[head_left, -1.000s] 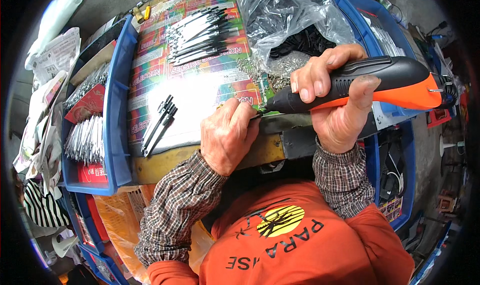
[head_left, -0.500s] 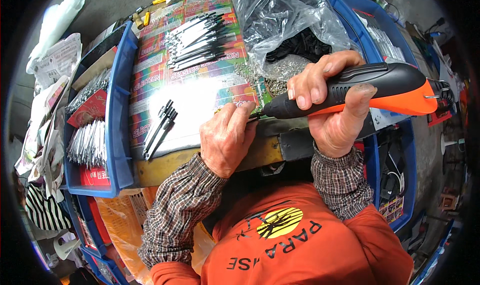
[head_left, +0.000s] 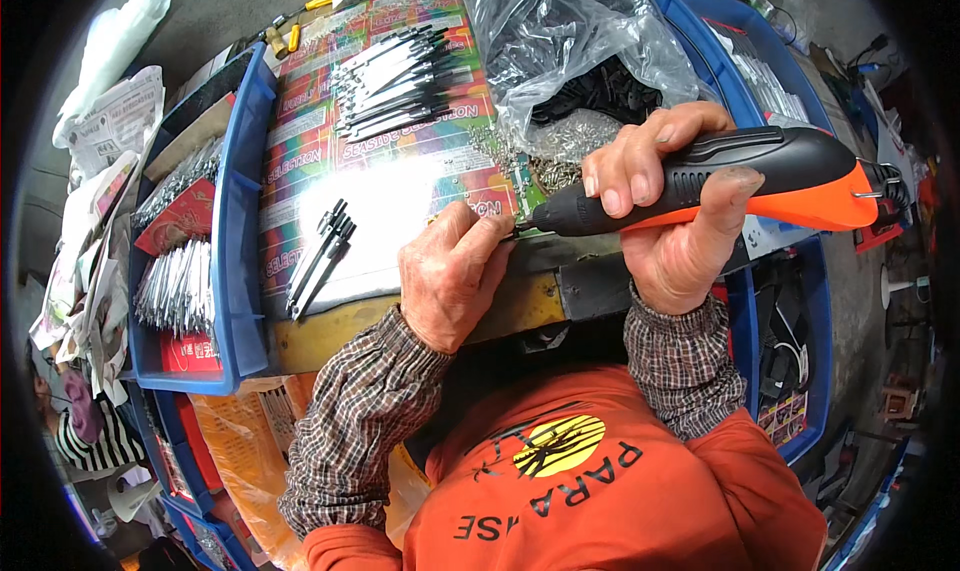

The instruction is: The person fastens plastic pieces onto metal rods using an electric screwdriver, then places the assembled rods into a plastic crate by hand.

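My right hand (head_left: 672,206) is wrapped round a black and orange electric screwdriver (head_left: 690,183), its narrow nose pointing left. Fingers and thumb of my left hand (head_left: 452,271) are pinched together right at the tip of the screwdriver, on something small and dark that the fingers mostly hide. Beyond the hands lies a neat pile of slim white and black pieces (head_left: 395,79). A few more such pieces (head_left: 322,256) rest on the table to the left of my left hand. Small metal screws (head_left: 550,161) are heaped just past the screwdriver's nose.
A clear plastic bag (head_left: 570,36) with black parts in it sits at the back. On the left, a blue bin (head_left: 245,201) holds bundled slim pieces; another blue bin (head_left: 690,31) stands at the back right. The table's worn front edge (head_left: 420,331) runs below my hands.
The screwdriver and my right hand have shifted slightly to the right. My left fingers have bent a little and stay at its tip. At the far left edge, a person in stripes has moved.
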A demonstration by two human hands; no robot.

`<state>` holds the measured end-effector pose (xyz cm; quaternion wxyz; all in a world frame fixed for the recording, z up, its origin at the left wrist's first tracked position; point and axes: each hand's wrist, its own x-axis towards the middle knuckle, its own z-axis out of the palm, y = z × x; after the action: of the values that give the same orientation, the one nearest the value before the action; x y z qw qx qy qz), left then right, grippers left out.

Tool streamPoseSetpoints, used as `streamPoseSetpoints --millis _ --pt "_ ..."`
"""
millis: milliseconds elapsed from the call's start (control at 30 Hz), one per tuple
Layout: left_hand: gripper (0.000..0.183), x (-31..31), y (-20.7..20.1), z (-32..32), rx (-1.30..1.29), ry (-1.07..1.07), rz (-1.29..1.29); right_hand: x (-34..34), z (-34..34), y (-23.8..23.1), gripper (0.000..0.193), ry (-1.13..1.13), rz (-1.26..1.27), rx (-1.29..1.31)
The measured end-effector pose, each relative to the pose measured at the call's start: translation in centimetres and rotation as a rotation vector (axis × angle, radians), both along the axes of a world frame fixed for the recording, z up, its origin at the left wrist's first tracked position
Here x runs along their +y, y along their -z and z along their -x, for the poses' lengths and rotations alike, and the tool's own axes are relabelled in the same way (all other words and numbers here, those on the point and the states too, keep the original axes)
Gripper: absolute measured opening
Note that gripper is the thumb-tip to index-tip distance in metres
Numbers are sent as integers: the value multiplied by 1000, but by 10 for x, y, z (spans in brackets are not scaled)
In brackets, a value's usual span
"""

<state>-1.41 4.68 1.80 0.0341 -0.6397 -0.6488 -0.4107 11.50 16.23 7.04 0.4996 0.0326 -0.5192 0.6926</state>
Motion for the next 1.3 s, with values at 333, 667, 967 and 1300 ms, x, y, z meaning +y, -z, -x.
streamPoseSetpoints --millis 333,667,967,1300 --pt "22 -1 5 0 89 -4 -5 2 -4 3 40 -43 -10 99" --pt "21 -1 0 -2 65 -13 12 0 -7 2 40 -36 -14 107" --pt "22 -2 0 -2 77 -18 15 -5 -10 -2 50 18 -11 6" --pt "19 -1 -3 -5 87 -13 47 -3 -9 -1 37 -49 -12 129"
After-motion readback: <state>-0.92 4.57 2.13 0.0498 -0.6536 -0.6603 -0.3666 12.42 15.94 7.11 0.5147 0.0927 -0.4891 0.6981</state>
